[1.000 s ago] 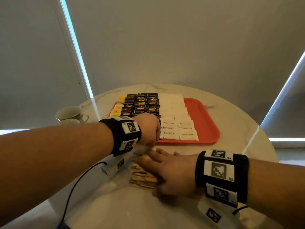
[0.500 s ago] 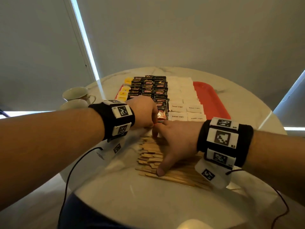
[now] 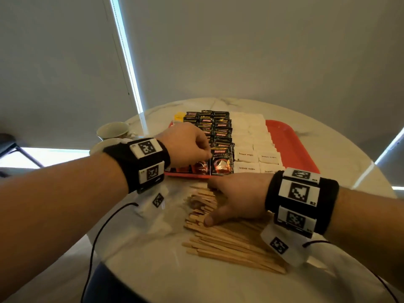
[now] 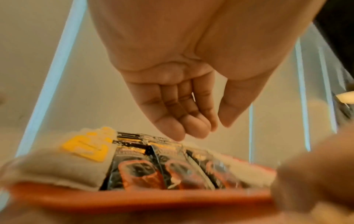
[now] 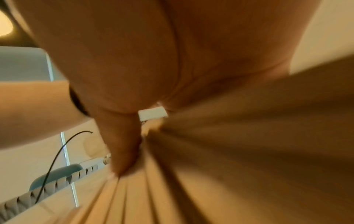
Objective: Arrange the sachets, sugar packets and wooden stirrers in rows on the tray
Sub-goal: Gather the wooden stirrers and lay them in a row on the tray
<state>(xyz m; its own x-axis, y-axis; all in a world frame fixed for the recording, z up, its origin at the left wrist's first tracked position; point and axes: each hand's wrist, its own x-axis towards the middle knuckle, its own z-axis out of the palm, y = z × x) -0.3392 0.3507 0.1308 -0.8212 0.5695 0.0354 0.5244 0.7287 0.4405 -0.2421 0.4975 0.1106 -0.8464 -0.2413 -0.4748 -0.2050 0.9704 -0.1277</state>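
**Hands at the tray edge and on the stirrer pile**

At the far left of the round white marble desk [image 3: 341,154] stand two pale ceramic cups [image 3: 113,130]. Just right of them, the left hand [image 3: 185,147] hovers over the near left corner of the flat red plastic tray [image 3: 290,145]; its fingers [image 4: 172,118] hang loosely curved with the thumb apart, holding nothing. On the tray, from left to right, lie yellow-and-white sachets [image 4: 84,147], rows of black coffee sachets [image 3: 218,132] and rows of white paper sugar packets [image 3: 249,136], some printed "brown sugar". The tray's right part is bare. In front of the tray, on the desk, lies a loose pile of flat wooden stirrers [image 3: 227,243]. The right hand [image 3: 238,197] rests palm down on the pile, thumb stretched out flat on the sticks; its fingers are hidden under the hand, so I cannot tell whether they grip anything.
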